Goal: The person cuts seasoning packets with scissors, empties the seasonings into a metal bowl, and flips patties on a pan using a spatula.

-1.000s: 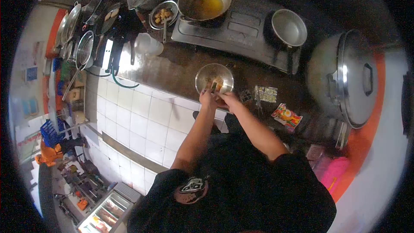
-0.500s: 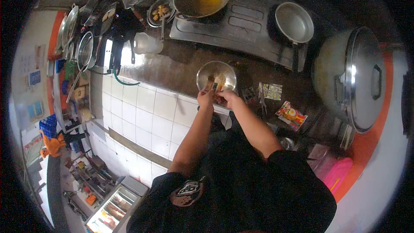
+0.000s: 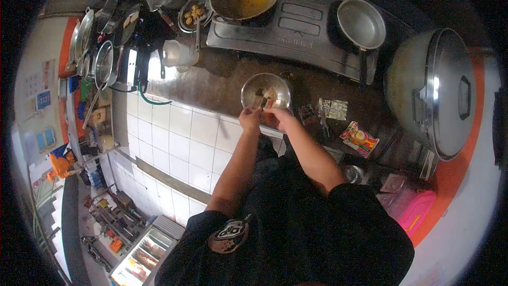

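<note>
A shiny metal bowl sits near the front edge of the dark counter, with pale and brownish seasoning-like stuff inside. Over its near rim, my left hand and my right hand are close together, fingers pinched. Between them is a small sachet, dark and partly see-through, tilted over the bowl; a reddish piece shows beside it at my right fingertips. Its exact outline is blurred. Right of the bowl lie scissors, opened sachets and a red-yellow noodle packet.
Behind the bowl is a stove bearing a wok with yellow oil and a small frying pan. A large lidded pot stands at right. A white plastic jug and a plate of fried pieces are at left.
My hands have shifted slightly at the bowl's near rim, and the sachet now shows more clearly above the bowl. The camera view has tilted a little; the cookware stands where it was.
</note>
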A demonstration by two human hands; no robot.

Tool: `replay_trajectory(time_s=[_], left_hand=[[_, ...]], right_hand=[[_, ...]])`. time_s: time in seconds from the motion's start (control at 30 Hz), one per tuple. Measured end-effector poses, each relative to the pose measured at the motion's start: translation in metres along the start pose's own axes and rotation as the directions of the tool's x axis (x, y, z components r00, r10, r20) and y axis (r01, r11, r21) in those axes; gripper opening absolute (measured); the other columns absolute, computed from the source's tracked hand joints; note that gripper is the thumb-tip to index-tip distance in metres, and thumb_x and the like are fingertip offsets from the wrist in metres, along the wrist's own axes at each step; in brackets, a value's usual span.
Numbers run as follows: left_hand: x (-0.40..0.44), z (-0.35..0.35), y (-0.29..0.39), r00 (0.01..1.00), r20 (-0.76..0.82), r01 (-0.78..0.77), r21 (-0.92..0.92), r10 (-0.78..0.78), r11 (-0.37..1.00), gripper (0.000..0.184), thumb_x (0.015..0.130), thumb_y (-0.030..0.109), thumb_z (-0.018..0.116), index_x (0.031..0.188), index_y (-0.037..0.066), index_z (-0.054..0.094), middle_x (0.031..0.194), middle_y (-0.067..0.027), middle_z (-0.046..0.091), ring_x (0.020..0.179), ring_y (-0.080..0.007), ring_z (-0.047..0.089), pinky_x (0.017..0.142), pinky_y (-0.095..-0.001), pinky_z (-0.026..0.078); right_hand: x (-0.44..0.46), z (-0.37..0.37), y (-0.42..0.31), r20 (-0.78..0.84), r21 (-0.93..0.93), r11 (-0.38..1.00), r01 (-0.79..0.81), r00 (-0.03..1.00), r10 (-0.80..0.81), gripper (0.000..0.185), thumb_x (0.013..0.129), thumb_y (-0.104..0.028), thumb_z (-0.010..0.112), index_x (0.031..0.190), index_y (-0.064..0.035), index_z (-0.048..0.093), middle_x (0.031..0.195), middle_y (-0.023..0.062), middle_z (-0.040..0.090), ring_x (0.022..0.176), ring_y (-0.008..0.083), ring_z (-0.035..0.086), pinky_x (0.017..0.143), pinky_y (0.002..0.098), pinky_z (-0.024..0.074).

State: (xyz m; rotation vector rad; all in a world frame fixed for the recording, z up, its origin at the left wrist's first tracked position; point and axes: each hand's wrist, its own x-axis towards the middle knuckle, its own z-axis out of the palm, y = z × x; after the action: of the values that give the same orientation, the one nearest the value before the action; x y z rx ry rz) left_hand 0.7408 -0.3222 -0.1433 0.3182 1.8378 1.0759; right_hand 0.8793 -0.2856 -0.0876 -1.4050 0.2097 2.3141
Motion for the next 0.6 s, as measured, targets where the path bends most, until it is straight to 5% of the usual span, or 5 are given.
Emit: replay_trajectory(time_s=[0.13,0.27,0.47,0.6], left_hand=[[-0.001,-0.001,0.005,0.999,0.024,0.046,0.013,-0.046,0.999,0.035,0.07,0.0,0.075,0.101,-0.003,0.059,0.081,-0.0045,0.06,0.068,-0.0124,0.057,0.058,-0.0258,0.048],[-0.026,0.006,0.041,0.996,-0.053,0.084,0.126,-0.078,0.988,0.036,0.071,0.0,0.074,0.103,-0.003,0.058,0.081,-0.0046,0.06,0.066,-0.0122,0.056,0.056,-0.0252,0.047],[-0.007,-0.007,0.015,0.993,0.082,0.096,-0.116,-0.087,0.989,0.037,0.072,0.0,0.074,0.104,-0.003,0.057,0.08,-0.0049,0.06,0.063,-0.0123,0.055,0.051,-0.0241,0.044],[-0.011,-0.006,0.012,0.995,0.03,0.095,-0.109,-0.092,0.99,0.03,0.072,-0.002,0.072,0.099,-0.003,0.058,0.08,-0.0064,0.061,0.064,-0.0138,0.057,0.055,-0.0256,0.046]], right_hand=[[0.04,-0.015,0.014,-0.045,-0.102,0.988,0.12,0.991,-0.125,0.016,0.08,-0.023,0.068,0.088,-0.0106,0.061,0.074,0.0007,0.061,0.061,0.0138,0.058,0.049,0.0258,0.0447],[0.015,0.004,0.011,-0.135,0.071,0.994,0.087,0.988,-0.076,0.017,0.078,-0.024,0.069,0.087,-0.0123,0.06,0.071,-0.0006,0.059,0.053,0.0119,0.052,0.042,0.0251,0.0377],[0.044,-0.009,0.01,-0.087,-0.153,0.983,0.101,0.99,-0.116,0.012,0.08,-0.02,0.066,0.083,-0.0127,0.056,0.066,-0.0012,0.055,0.047,0.0074,0.04,0.039,0.0235,0.0301],[0.043,-0.013,0.019,-0.013,-0.001,0.97,0.244,0.97,-0.244,0.012,0.08,-0.019,0.064,0.083,-0.0129,0.055,0.065,-0.0014,0.053,0.046,0.0083,0.038,0.038,0.0234,0.0274]])
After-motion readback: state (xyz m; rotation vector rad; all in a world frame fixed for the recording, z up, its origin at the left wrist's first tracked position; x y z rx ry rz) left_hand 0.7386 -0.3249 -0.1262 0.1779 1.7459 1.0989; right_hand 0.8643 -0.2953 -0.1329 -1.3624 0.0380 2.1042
